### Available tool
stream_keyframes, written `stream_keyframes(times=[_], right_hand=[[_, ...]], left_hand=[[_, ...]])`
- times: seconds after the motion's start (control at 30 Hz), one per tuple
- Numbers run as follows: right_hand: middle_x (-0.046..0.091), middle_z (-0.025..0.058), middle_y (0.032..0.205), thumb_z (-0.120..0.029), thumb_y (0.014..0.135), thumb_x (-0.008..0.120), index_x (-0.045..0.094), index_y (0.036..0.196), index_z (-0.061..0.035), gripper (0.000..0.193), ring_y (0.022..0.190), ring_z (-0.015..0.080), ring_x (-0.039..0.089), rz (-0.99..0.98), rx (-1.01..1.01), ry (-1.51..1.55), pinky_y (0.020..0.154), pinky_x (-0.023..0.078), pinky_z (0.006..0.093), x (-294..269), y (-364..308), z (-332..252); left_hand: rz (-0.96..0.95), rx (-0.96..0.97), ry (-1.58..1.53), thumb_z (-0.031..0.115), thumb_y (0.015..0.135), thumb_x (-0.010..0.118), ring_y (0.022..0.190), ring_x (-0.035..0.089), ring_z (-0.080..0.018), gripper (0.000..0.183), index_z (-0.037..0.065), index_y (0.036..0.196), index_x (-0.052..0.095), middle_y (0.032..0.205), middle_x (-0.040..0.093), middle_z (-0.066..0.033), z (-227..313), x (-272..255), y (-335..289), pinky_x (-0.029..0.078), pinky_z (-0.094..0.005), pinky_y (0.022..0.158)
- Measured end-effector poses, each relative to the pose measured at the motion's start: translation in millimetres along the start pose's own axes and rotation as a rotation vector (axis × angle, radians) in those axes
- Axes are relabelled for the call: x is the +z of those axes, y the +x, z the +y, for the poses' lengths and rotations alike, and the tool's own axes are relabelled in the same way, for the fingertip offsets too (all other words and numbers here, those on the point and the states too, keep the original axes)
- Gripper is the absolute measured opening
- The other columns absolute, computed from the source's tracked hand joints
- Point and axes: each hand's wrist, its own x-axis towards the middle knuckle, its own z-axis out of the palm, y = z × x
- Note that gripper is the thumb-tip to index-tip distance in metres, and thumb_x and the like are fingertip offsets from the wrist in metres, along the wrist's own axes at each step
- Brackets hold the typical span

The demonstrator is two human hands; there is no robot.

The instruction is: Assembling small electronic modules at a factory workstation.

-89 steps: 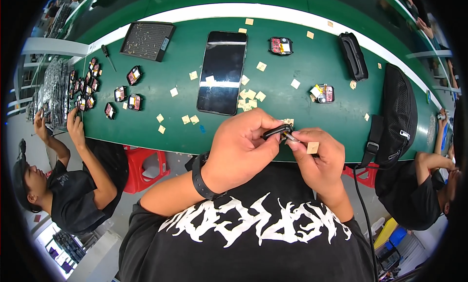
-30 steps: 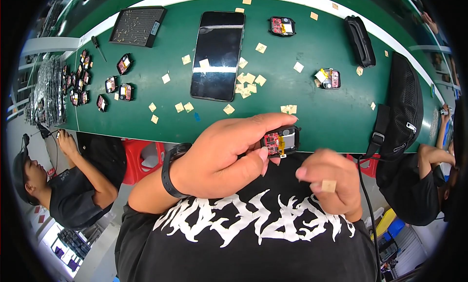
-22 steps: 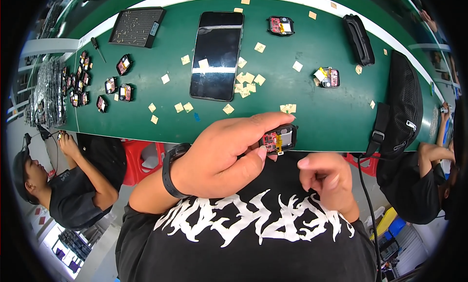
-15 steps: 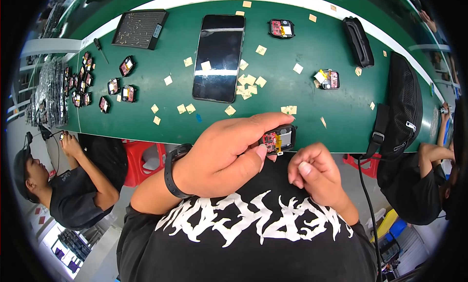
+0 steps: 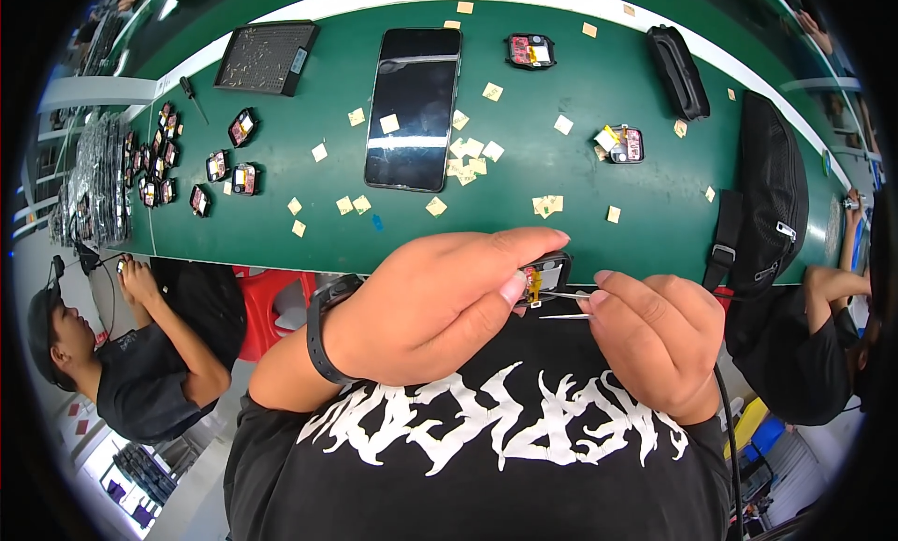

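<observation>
My left hand (image 5: 426,302) is closed around a small black watch-like case (image 5: 564,272), held just past the table's near edge. Inside the case a pale block and yellow tape show; its red circuit board is mostly under my thumb. Between the fingertips of my right hand (image 5: 659,340) is a pair of metal tweezers (image 5: 564,316), prongs apart. One prong reaches the lower edge of the case; whether it touches cannot be made out. Ahead on the green table (image 5: 524,186) lie several cream paper squares (image 5: 468,158) and two similar open cases (image 5: 530,51).
A large black phone (image 5: 412,111) lies mid-table. At the left are several open cases (image 5: 245,178), a screwdriver (image 5: 190,90) and a black tray of small parts (image 5: 267,55). A black pouch (image 5: 678,73) and black bag (image 5: 774,200) lie right. Co-workers (image 5: 140,345) sit on both sides.
My right hand, curled with no tweezers visible before, now brings tweezers to the case. A paper square that appeared edge-on now lies flat nearby. My left thumb covers more of the circuit board.
</observation>
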Motion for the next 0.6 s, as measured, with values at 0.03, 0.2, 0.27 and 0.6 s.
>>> stream_keyframes(times=[0.03, 0.2, 0.27, 0.6], right_hand=[[0.072, 0.0175, 0.092, 0.007, 0.065, 0.079, 0.065, 0.091, 0.0026, 0.029, 0.060, 0.0212, 0.061, -0.003, -0.025, -0.008, 0.050, 0.047, 0.0298, 0.3, 0.7, -0.6], [0.070, 0.0133, 0.088, -0.004, 0.067, 0.072, 0.070, 0.094, 0.0038, 0.029, 0.063, 0.0184, 0.059, 0.002, -0.136, -0.040, 0.050, 0.045, 0.0271, 5.8, 0.4, 3.5], [0.070, 0.0135, 0.088, -0.004, 0.067, 0.072, 0.069, 0.094, 0.0044, 0.029, 0.064, 0.0187, 0.059, 0.016, -0.132, -0.022, 0.050, 0.045, 0.0268, 7.7, -0.7, 3.7], [0.068, 0.0142, 0.088, -0.004, 0.066, 0.072, 0.069, 0.095, 0.0063, 0.031, 0.065, 0.0189, 0.058, -0.031, -0.157, 0.022, 0.050, 0.046, 0.0266, 6.6, -1.4, 5.2]], left_hand=[[0.001, -0.001, 0.000, 0.000, 0.099, 0.044, 0.062, 0.065, -0.0161, 0.040, -0.009, 0.135, 0.058, 0.090, 0.069, -0.0141, -0.3, 0.7, -0.4, 0.052, -0.0295, 0.061], [-0.005, 0.010, 0.024, 0.000, 0.099, 0.044, 0.062, 0.066, -0.0163, 0.040, -0.007, 0.136, 0.058, 0.086, 0.068, -0.0125, 1.3, 3.3, -0.6, 0.052, -0.0297, 0.061], [-0.013, 0.007, 0.018, 0.000, 0.100, 0.044, 0.062, 0.066, -0.0162, 0.039, -0.007, 0.136, 0.058, 0.086, 0.067, -0.0118, 1.5, 2.5, 1.9, 0.052, -0.0297, 0.061], [-0.018, -0.035, 0.010, -0.003, 0.102, 0.045, 0.063, 0.065, -0.0144, 0.037, -0.005, 0.136, 0.058, 0.082, 0.064, -0.0094, 3.1, 5.6, 2.8, 0.052, -0.0282, 0.059]])
